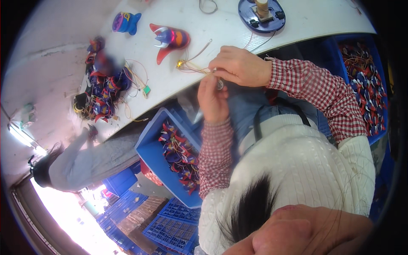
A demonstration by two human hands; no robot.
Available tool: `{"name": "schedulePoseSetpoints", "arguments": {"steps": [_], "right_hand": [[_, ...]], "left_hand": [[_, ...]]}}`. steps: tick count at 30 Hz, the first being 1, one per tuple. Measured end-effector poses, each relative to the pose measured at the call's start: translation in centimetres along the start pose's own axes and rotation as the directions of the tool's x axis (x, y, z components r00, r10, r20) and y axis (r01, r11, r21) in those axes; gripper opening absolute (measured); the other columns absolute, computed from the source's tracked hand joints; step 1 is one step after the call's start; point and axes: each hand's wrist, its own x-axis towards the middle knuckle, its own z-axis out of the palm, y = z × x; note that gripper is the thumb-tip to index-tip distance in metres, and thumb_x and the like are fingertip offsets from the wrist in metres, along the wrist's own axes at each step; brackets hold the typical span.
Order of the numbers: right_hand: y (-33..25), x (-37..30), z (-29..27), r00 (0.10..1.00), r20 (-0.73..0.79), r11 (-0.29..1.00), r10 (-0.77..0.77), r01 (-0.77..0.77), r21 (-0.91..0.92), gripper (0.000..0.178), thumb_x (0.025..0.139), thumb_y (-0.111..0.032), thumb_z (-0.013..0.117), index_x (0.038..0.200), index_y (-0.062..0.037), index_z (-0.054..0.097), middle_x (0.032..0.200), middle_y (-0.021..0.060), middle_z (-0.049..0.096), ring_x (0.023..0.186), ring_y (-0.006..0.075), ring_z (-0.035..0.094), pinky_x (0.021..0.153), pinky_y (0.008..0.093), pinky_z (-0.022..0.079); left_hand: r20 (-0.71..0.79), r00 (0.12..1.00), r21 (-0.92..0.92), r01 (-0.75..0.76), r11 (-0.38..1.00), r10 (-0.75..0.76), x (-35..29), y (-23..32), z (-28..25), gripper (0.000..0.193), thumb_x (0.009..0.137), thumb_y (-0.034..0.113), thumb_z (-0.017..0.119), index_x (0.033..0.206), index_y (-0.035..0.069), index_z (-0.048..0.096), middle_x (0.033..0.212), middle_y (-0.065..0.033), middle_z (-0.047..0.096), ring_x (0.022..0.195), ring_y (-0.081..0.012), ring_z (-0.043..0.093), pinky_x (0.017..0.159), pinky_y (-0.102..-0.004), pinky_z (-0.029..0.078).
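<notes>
Close together at the table's front edge, both my hands work with their fingers closed. My left hand [212, 100] grips a small round silver part [220, 85] with its fingers. My right hand [242, 66] pinches thin wires [204, 70] just above it; its fingertips partly hide the wire ends. On the table, the wires lead to a small yellow light [180, 64], which glows. Beyond it lies a red and purple horned toy piece [173, 38], lit red inside. A thin wire with a metal tip lies beside it.
A purple oval base with a post [272, 25] stands at the far edge, and a blue piece [127, 23] at far left. Toy parts [104, 89] are heaped on the left. Blue crates [146, 142] of parts flank me. Another person's sleeve [80, 163] is at left.
</notes>
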Motion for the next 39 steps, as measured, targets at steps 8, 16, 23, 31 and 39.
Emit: {"name": "schedulePoseSetpoints", "arguments": {"steps": [8,16,23,31,39], "right_hand": [[1.0,0.0,-1.1,0.988,0.153,1.000,-0.029,0.028,0.011,0.014,0.083,-0.006,0.061,0.096,-0.0067,0.057,0.087,0.0058,0.058,0.069,0.0199,0.056,0.066,0.0273,0.048],[1.1,0.5,-1.8,0.964,0.249,0.994,-0.091,0.104,-0.040,0.008,0.083,-0.009,0.060,0.090,-0.0076,0.056,0.087,0.0057,0.057,0.071,0.0220,0.058,0.065,0.0296,0.049],[1.3,0.8,-2.0,0.967,0.233,0.992,-0.104,0.118,-0.049,0.009,0.079,-0.007,0.062,0.085,-0.0083,0.057,0.083,0.0050,0.057,0.068,0.0213,0.056,0.063,0.0289,0.048],[1.6,1.1,-2.1,0.959,0.260,0.992,-0.113,0.126,-0.032,0.006,0.084,-0.012,0.057,0.084,-0.0062,0.056,0.083,0.0074,0.058,0.071,0.0250,0.059,0.065,0.0315,0.049],[1.8,1.0,-2.0,0.954,0.266,0.986,-0.138,0.157,-0.055,0.005,0.083,-0.011,0.056,0.084,-0.0054,0.056,0.082,0.0081,0.058,0.069,0.0244,0.058,0.065,0.0312,0.049]], "left_hand": [[-0.069,0.997,0.104,-0.024,0.994,0.032,-0.1,0.6,0.4,0.008,0.090,0.011,0.057,0.094,0.003,0.058,0.075,-0.0041,0.057,0.054,-0.0090,0.049,0.044,-0.0160,0.038],[-0.088,0.996,0.222,-0.006,0.975,0.027,-0.2,0.9,-0.1,0.010,0.087,0.011,0.059,0.092,0.003,0.059,0.074,-0.0037,0.057,0.052,-0.0087,0.047,0.045,-0.0163,0.038],[-0.090,0.996,0.261,0.011,0.965,0.013,0.2,1.0,0.3,0.010,0.084,0.013,0.061,0.087,0.003,0.061,0.071,-0.0025,0.055,0.053,-0.0088,0.046,0.046,-0.0169,0.037],[-0.096,0.995,0.249,0.008,0.968,0.016,0.3,1.1,0.6,0.010,0.084,0.013,0.061,0.087,0.003,0.061,0.071,-0.0024,0.055,0.053,-0.0085,0.046,0.046,-0.0168,0.037],[-0.105,0.994,0.219,0.011,0.976,0.012,0.2,1.1,1.0,0.010,0.084,0.013,0.060,0.087,0.004,0.061,0.070,-0.0024,0.055,0.053,-0.0084,0.046,0.046,-0.0171,0.036]]}}
